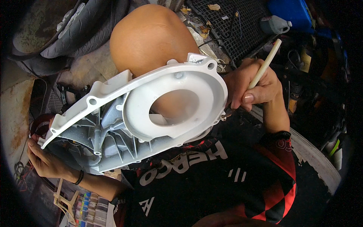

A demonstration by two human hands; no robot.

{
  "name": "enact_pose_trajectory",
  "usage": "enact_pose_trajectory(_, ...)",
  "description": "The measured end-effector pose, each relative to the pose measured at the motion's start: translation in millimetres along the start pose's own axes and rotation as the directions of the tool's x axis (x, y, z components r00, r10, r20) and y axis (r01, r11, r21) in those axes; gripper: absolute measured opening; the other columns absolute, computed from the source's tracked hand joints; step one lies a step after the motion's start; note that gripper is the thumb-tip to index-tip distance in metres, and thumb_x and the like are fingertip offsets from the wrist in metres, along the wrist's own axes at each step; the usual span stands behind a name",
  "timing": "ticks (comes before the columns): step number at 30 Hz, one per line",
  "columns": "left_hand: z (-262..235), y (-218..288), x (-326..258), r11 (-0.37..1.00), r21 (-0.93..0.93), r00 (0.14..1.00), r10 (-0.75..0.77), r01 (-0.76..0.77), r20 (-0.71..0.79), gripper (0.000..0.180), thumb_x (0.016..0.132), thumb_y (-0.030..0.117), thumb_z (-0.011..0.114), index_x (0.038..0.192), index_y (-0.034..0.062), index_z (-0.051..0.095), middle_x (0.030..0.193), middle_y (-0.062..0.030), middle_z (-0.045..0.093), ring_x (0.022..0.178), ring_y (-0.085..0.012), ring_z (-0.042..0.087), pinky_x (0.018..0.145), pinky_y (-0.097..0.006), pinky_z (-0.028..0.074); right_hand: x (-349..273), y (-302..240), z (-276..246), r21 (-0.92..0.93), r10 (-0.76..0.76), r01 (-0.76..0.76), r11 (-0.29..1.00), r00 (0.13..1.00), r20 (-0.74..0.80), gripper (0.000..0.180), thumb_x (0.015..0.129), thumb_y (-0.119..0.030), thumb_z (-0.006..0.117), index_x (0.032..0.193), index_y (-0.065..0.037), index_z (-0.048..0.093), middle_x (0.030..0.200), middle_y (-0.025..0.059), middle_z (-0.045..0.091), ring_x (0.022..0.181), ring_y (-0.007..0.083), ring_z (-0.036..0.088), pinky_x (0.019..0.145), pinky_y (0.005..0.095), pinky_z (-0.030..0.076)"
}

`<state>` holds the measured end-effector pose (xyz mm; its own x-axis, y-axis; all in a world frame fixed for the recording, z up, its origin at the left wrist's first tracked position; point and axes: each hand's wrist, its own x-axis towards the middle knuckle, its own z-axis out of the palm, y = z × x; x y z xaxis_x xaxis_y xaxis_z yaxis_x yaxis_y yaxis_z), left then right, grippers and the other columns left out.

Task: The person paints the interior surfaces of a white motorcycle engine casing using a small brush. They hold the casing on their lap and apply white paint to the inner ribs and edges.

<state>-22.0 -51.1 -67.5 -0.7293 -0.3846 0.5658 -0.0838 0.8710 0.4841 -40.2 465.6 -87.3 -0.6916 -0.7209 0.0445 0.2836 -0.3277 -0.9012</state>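
- The left hand [44, 160] was stretched out to the person's left, its fingers curled around the narrow end of a white crankcase cover [174, 137]; a dark braided bracelet [79, 177] circled that wrist.
- The right hand [259, 85] was raised beside the cover's broad end, elbow bent, thumb and fingers pinched narrowly around a cream rod [267, 60] in a pen-like grip. The rod slanted up and to the right; its lower end was hidden by the fingers.
- The crankcase cover was held tilted over the person's lap, between the two hands, in front of a bare knee [153, 38].
- At the upper right, a greyish jug [273, 25] with a moulded handle and pale cap lay near a black plastic grid [230, 19]; what it held could not be told.
- At the lower left, small containers [92, 208] in several colours were packed in rows, their contents unclear.
- The cover had a smooth, white ring-shaped face around a large round opening, a rim with bolt holes, and a greyer recess crossed by thin ribs.
- Dark, grooved rubber tyres [81, 30] were stacked at the upper left.
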Motion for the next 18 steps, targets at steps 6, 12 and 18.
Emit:
enact_pose_trajectory(6, -0.6, -4.9, 2.1, 0.999, -0.006, 0.999, 0.035, -0.035, -0.007, 0.031, 0.100, 0.019, 0.059, 0.115, -0.0067, 0.067, 0.105, -0.0155, 0.072, 0.092, -0.0151, 0.069, 0.084, -0.026, 0.054, 3.2, -4.9, -2.5, -0.114, 0.000, 0.007, 0.993, 0.998, 0.066, 0.020, 0.094, -0.012, 0.062, 0.095, 0.007, 0.069, 0.077, 0.0124, 0.067, 0.052, 0.0110, 0.058, 0.046, 0.0221, 0.044)
enact_pose_trajectory(12, 0.5, -0.6, 3.5, 0.999, -0.007, 0.999, 0.041, -0.041, -0.014, 0.026, 0.099, 0.015, 0.060, 0.109, -0.0080, 0.069, 0.099, -0.0149, 0.073, 0.086, -0.0141, 0.068, 0.081, -0.026, 0.056, 5.6, -14.5, -0.1, -0.241, 0.024, 0.000, 0.970, 0.995, 0.098, 0.020, 0.092, -0.014, 0.065, 0.091, 0.005, 0.071, 0.069, 0.0108, 0.065, 0.051, 0.0150, 0.059, 0.047, 0.0256, 0.045)
enact_pose_trajectory(18, 2.6, 4.3, 2.9, 1.000, -0.010, 0.999, 0.024, -0.024, -0.021, 0.026, 0.099, 0.015, 0.061, 0.109, -0.0083, 0.069, 0.099, -0.0150, 0.073, 0.086, -0.0141, 0.068, 0.081, -0.026, 0.056, 8.7, -16.5, 5.6, -0.308, -0.028, 0.062, 0.949, 0.993, 0.112, 0.015, 0.090, -0.010, 0.068, 0.088, 0.004, 0.072, 0.070, 0.0123, 0.066, 0.059, 0.0215, 0.063, 0.056, 0.0319, 0.048)
